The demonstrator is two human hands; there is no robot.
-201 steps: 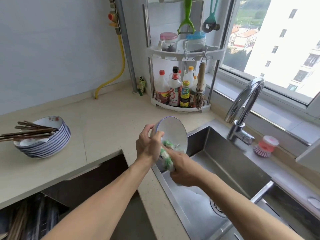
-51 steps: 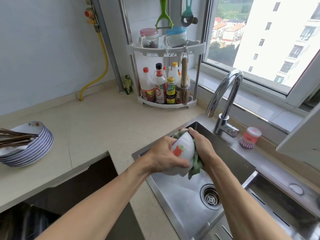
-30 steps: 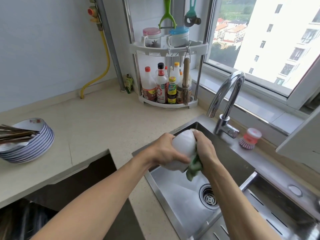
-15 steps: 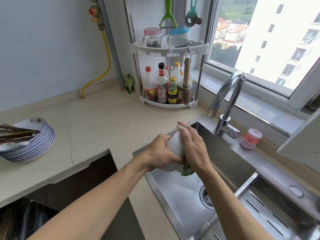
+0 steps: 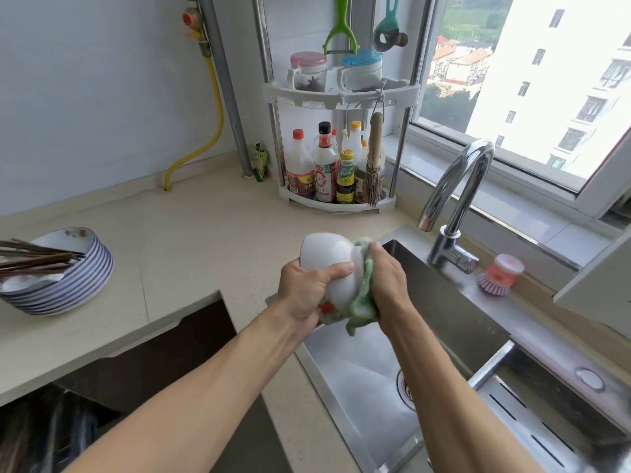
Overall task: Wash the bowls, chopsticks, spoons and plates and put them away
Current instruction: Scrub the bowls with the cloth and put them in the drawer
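Left hand (image 5: 309, 291) grips a white bowl (image 5: 329, 264) tipped on its side above the sink (image 5: 362, 377) edge; right hand (image 5: 387, 285) curls round a green cloth (image 5: 362, 307), pressing it on the bowl. Bowl is likely wet, slick, rigid and breakable, so best taken with fingers wrapped round its wall. Glossy white, red-green flower print low on its side.

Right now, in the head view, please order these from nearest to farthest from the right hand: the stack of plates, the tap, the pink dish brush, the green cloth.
1. Green cloth: held in the right hand, against the white bowl.
2. Tap: behind the hand, at the sink's back edge.
3. Pink dish brush: further right, on the sink ledge.
4. Stack of plates: far left on the counter.
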